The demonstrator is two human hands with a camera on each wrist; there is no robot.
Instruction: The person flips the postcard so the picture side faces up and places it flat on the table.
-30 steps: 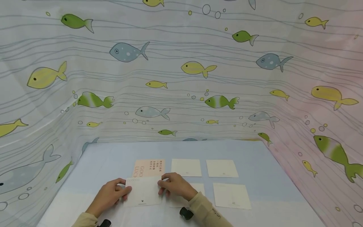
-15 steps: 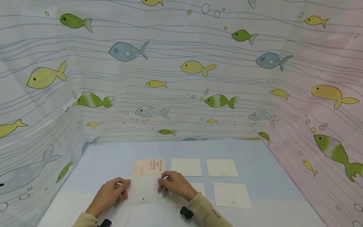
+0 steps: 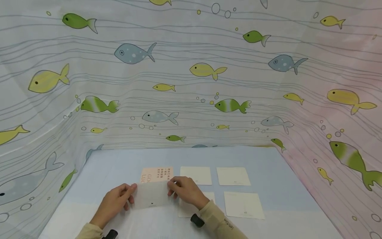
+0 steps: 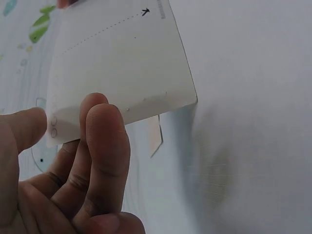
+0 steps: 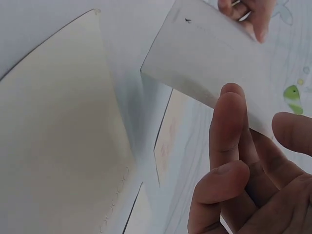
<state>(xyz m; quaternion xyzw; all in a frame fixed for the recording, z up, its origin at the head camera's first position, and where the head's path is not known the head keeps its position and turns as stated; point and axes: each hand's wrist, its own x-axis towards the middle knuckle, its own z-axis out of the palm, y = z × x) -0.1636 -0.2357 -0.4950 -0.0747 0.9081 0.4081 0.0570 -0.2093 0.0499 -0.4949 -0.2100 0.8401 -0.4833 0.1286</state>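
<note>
Both hands hold a white postcard [image 3: 151,196] up off the table, tilted, with a small dark bird mark and a dotted line [image 4: 105,34] on its face. My left hand [image 3: 114,202] grips its left edge between thumb and fingers. At the right edge, my right hand [image 3: 187,193] pinches it near the upper corner. Right behind it lies a peach card [image 3: 156,174] printed with "GOOD LUCK"-like red letters and dark characters; the held card hides its near part.
Two white cards lie in the far row, one in the middle [image 3: 195,175] and one on the right [image 3: 233,176]. In the near row, one card [image 3: 186,211] is partly under my right forearm; another [image 3: 244,205] lies right of it. Fish-patterned cloth [image 3: 191,99] surrounds the table [image 3: 286,186].
The held postcard has been raised and tipped back, so it looks shorter and greyer and covers more of the peach card. Both hands have moved slightly up with it.
</note>
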